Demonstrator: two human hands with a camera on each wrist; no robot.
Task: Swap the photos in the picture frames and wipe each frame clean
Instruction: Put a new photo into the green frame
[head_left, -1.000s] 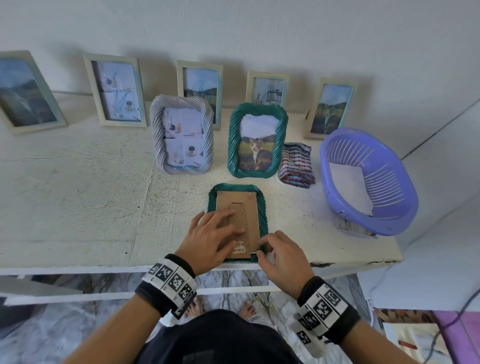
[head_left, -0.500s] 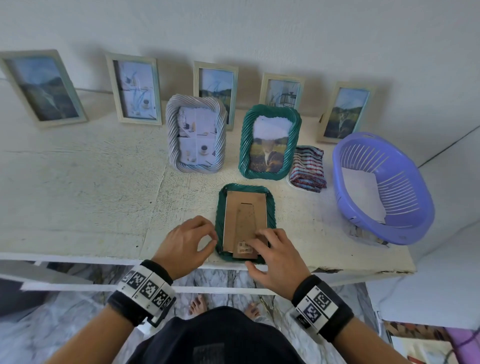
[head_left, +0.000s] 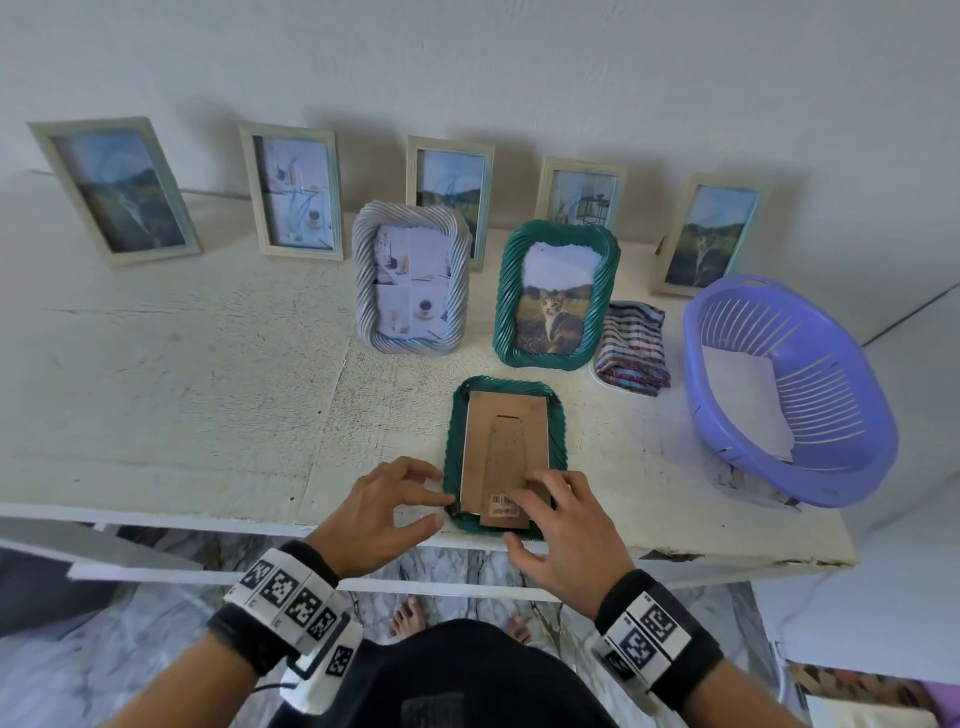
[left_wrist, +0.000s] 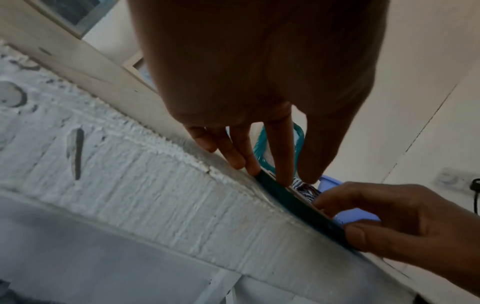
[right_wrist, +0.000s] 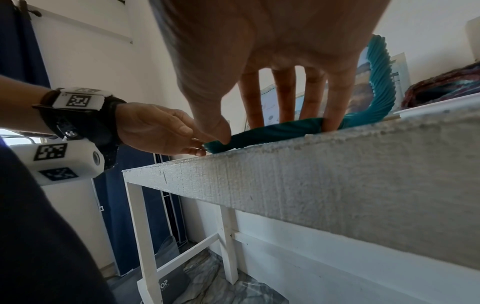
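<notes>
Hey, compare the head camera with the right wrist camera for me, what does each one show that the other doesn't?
Only the head view shows the face-down green frame's cardboard back, the purple basket, the grey twisted frame and the five pale frames by the wall.

Only the right wrist view shows the table's rough front edge, its white legs and the dark blue curtain behind.

Both show the left hand at the frame's corner, the right hand with fingers on it, the upright green cat frame and the striped cloth.
</notes>
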